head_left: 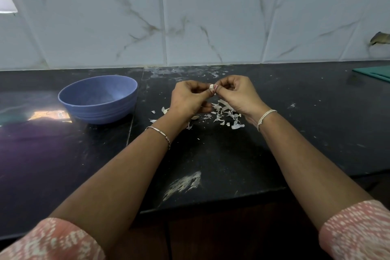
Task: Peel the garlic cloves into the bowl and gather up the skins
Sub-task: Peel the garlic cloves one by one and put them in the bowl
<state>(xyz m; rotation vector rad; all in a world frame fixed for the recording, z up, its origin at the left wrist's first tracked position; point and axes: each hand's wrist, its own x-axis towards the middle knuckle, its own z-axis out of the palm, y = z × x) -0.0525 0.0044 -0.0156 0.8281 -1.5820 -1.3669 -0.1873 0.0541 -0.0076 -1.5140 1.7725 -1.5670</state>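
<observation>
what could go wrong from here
The small white garlic clove is pinched at the fingertips of the left hand and right hand, away from the round blue bowl; it may slip onto the dusty black counter. The papery white skins lie scattered, so flakes may get missed.

1. The left forearm [126, 171] and right forearm [306, 158] reach forward, bare, and angle in toward each other.
2. The left grip [190, 98] has its fingers curled and pinches a garlic clove [211, 86] at its right edge.
3. The right grip [237, 95] faces it, fingers curled, thumb and forefinger pinching the same clove from the other side.
4. A bangle [160, 133] sits behind the left grip and a thread band [266, 115] behind the right.
</observation>
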